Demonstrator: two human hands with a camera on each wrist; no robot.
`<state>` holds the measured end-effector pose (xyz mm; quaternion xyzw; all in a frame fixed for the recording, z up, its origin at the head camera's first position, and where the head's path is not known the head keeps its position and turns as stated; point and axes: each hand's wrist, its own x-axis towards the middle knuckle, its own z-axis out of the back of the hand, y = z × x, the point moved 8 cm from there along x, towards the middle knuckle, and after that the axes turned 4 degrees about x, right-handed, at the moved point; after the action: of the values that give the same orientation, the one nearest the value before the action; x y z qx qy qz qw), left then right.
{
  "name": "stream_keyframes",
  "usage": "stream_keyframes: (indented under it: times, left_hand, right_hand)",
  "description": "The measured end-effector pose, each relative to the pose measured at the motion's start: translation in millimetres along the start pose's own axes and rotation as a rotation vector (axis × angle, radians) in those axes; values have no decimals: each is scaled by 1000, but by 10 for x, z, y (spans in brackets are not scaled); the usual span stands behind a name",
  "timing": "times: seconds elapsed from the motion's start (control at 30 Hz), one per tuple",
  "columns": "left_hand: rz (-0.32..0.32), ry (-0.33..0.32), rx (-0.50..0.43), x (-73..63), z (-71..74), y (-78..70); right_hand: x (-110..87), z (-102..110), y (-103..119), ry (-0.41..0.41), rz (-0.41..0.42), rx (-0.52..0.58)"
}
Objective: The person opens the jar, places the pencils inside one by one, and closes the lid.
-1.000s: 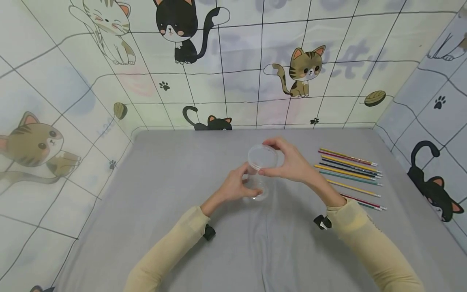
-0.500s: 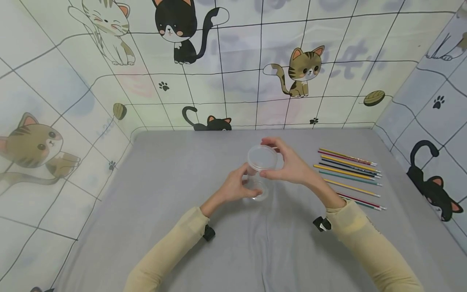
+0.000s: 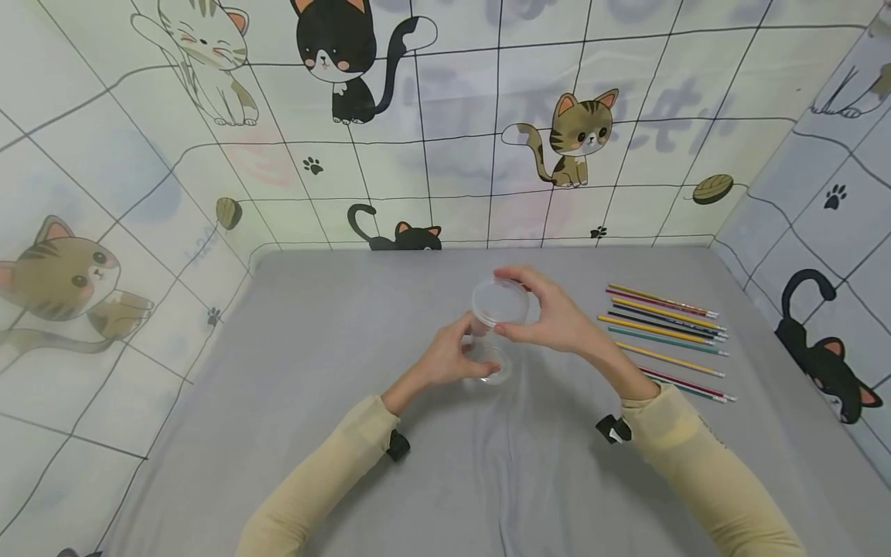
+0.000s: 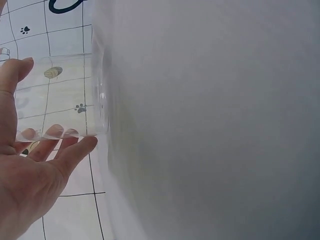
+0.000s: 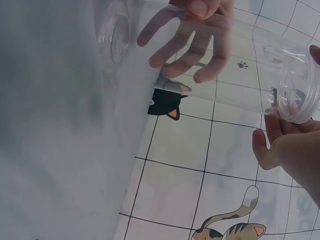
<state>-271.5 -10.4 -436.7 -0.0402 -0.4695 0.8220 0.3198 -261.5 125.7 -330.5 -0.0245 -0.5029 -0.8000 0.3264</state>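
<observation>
A tall, clear plastic jar (image 3: pixel 503 370) stands upright on the grey cloth, with a round, clear screw lid (image 3: pixel 500 300) on its top. My left hand (image 3: pixel 445 357) grips the jar's body, thumb on one side and fingers curled round the other. Through the see-through wall of the jar (image 5: pixel 240 82), the left fingers show in the right wrist view. Higher up, my right hand (image 3: pixel 557 319) holds the lid (image 5: pixel 302 87) by its rim between thumb and fingers. No contents show inside the jar (image 4: pixel 55 97).
Several pencils (image 3: pixel 664 329), yellow, red, black and green, lie roughly side by side to the right, close to the right forearm. The grey cloth (image 3: pixel 334 325) covers the surface. Cat-print sheets (image 3: pixel 459 170) rise behind it and at both sides.
The right fingertips have shifted slightly leftward along the far rim of the lid. The left hand and the jar have kept their place.
</observation>
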Motion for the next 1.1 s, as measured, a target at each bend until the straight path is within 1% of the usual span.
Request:
stream_keyframes:
  times: [0.13, 0.2, 0.27, 0.37, 0.43, 0.5, 0.57, 0.67, 0.83, 0.97, 1.1]
  left_hand:
    - [2, -1, -7, 0, 2, 4]
    - [-2, -1, -1, 0, 1, 9]
    - [-4, -1, 5, -1, 1, 12]
    - [-1, 2, 13, -6, -1, 15]
    - [4, 4, 13, -11, -4, 17]
    - [3, 4, 15, -12, -6, 16]
    - [-2, 5, 15, -12, -7, 14]
    - [-10, 3, 18, -10, -6, 9]
    - [1, 8, 20, -15, -7, 16]
    - [3, 15, 16, -15, -11, 22]
    - [4, 16, 15, -9, -14, 29]
  right_hand:
    - [12, 0, 41, 19, 50, 37]
    - [15, 3, 52, 18, 59, 48]
    - [12, 9, 46, 11, 45, 50]
    - [-9, 18, 15, -6, -8, 43]
    - [-20, 17, -9, -14, -39, 27]
    - [-26, 14, -23, -21, -52, 5]
    - [-23, 11, -26, -25, -46, -13]
    - [-18, 14, -1, -22, -12, -34]
    - [-16, 0, 30, 14, 29, -40]
    - [-14, -15, 44, 24, 32, -28]
    - [-14, 0, 42, -13, 5, -36]
